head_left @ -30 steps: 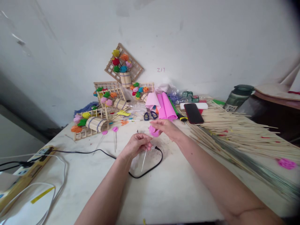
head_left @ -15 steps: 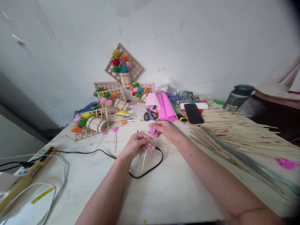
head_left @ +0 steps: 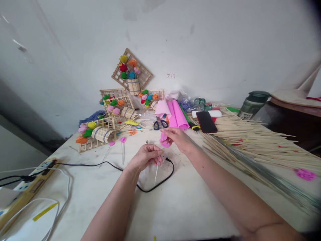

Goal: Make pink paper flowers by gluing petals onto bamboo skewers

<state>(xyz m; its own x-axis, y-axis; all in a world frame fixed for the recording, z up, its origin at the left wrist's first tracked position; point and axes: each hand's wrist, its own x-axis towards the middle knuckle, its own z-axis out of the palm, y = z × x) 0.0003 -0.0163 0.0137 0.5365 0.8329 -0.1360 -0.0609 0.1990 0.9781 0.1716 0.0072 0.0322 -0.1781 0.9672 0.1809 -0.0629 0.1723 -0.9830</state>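
Pink petal: I have the crinkled pink paper petal (head_left: 165, 144) just above the surface (head_left: 185, 207), near the middle of my view; the right hand (head_left: 178, 139) has its fingers closed on it in a pinch, thumb against fingertips.
Pale stem: I read the left hand (head_left: 147, 156), at the petal's 8 o'clock, as grasping a thin whitish stem (head_left: 156, 175) between curled fingers; its free end points to 6 o'clock. I cannot tell whether stem and petal touch.
Dark tip: a small pointed dark tip (head_left: 146, 142) shows beyond the left knuckles; the rest is hidden from me.
Black cable: from the hands, the slim black cable (head_left: 147, 191) loops round at 6 o'clock and runs off towards the long yellow power strip (head_left: 30, 192) between 8 and 9.
Pink discs: at 9 o'clock I see two round pink paper heads (head_left: 122, 139) on thin wire stems.
Flower lattices: at 11 o'clock, a diamond-set wooden lattice (head_left: 142, 72) bears bright paper flowers.
Navy scissors: navy-handled scissors (head_left: 164, 124) at 12.
Pink sheets: rolled bright-pink paper (head_left: 178, 115) at 1.
Phone: a black-faced, red-edged phone (head_left: 206, 122) at 2.
Wooden sticks: loose pale sticks (head_left: 240, 135) at 3.
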